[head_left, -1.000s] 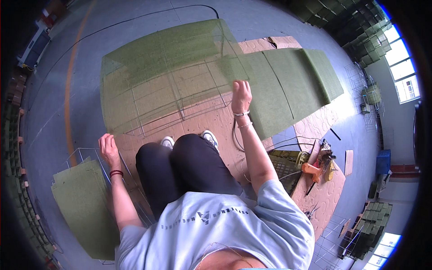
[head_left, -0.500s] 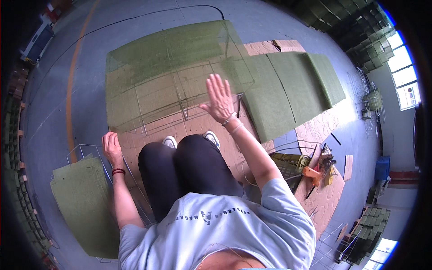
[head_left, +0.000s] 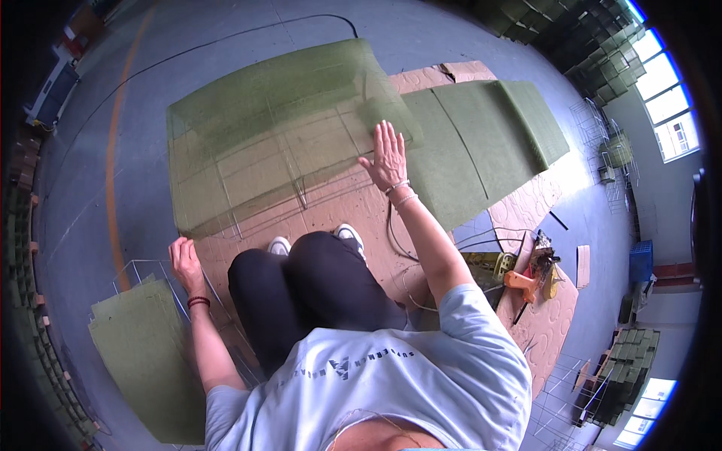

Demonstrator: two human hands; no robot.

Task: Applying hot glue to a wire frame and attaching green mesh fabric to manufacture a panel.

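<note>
A sheer green mesh sheet [head_left: 263, 94] covers a box-shaped wire frame [head_left: 295, 184] in front of my knees. At the sheet's near left corner, my left hand [head_left: 186, 264] is closed, its fingertips pinching the edge. My right hand [head_left: 388, 159] is open at the near right part of the sheet, palm down with fingers stretched out; it appears to rest on the mesh. Right of it lies another green mesh sheet [head_left: 481, 143], its far right side folded or rolled over. A stack of cut green mesh pieces [head_left: 147, 361] sits beside my left forearm.
Flattened cardboard [head_left: 323, 218] lies under the frame and my feet. An orange glue gun [head_left: 520, 283] and other tools lie at the right, near a yellow-green basket [head_left: 489, 264] and loose cables. Stacked green boxes [head_left: 628, 361] and wire frames [head_left: 618, 150] stand farther right. A black cable [head_left: 226, 41] crosses the far floor.
My right hand has moved right across the near edge of the mesh. My left hand stays at the near left corner. The whole view has shifted slightly.
</note>
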